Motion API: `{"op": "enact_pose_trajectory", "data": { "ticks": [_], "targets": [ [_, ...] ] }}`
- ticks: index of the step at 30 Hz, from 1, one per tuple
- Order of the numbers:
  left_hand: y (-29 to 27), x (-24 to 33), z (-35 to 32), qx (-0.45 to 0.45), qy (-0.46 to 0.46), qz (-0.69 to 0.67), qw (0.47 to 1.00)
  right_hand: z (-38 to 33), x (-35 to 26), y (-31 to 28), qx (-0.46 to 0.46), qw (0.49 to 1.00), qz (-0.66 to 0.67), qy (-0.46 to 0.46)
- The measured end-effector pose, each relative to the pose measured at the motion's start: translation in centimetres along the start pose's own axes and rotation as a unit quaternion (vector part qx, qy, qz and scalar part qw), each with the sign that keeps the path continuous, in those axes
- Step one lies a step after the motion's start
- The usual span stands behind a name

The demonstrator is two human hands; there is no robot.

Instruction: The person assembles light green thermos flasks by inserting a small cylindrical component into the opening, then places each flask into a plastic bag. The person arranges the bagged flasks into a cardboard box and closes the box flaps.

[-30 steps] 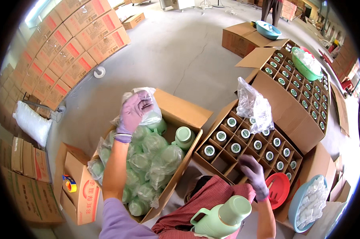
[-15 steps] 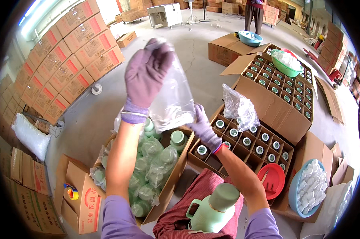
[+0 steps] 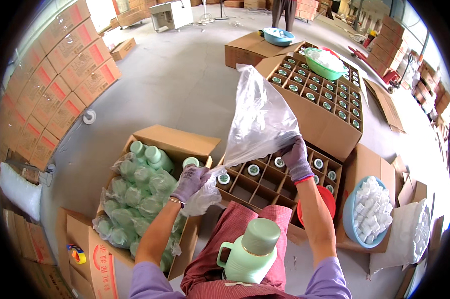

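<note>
A clear plastic bag [image 3: 260,117] stretches up and spreads between my two gloved hands. Its lower left side is gripped by my left hand [image 3: 191,182], closed, above the right edge of a carton [image 3: 205,236] of pale green thermos flasks [image 3: 128,192], many in clear plastic. Gathered plastic hangs below that hand. My right hand [image 3: 296,158] is closed on the bag's right edge, over a divided carton [image 3: 266,192] holding white-topped items. In my lap a pale green thermos flask [image 3: 252,251] with a handle stands upright, touched by neither hand.
Farther off is a larger divided carton [image 3: 324,119] with a green basin [image 3: 326,64] on it. A red basin [image 3: 317,207] and a blue basin [image 3: 367,212] of small white parts are at my right. Stacked cartons [image 3: 60,74] line the left. Another person's legs [image 3: 284,15] show at the back.
My left hand has come down from its raised place to the carton's edge, still on the bag. The bag now spreads wide between both hands. The view has shifted right.
</note>
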State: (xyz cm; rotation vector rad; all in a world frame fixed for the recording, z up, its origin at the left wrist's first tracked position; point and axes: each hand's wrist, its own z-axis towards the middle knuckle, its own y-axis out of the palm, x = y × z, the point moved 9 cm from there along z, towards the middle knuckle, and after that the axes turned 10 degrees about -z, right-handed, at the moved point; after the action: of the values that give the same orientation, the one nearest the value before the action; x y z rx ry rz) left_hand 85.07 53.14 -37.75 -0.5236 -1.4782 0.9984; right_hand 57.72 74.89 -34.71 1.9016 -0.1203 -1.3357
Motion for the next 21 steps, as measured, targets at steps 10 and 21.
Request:
{"op": "enact_pose_trajectory", "data": {
  "ticks": [10,21],
  "targets": [
    [-0.8,-0.8,2.5,0.091,-0.160,-0.667,0.722,1.8,-4.2,-23.8,0.307,0.912,-0.229,0.146],
    [1.0,2.6,7.3,0.151,0.044,-0.635,0.756,-12.9,5.0,5.1,-0.195,0.968,-0.093,0.124]
  ]
}}
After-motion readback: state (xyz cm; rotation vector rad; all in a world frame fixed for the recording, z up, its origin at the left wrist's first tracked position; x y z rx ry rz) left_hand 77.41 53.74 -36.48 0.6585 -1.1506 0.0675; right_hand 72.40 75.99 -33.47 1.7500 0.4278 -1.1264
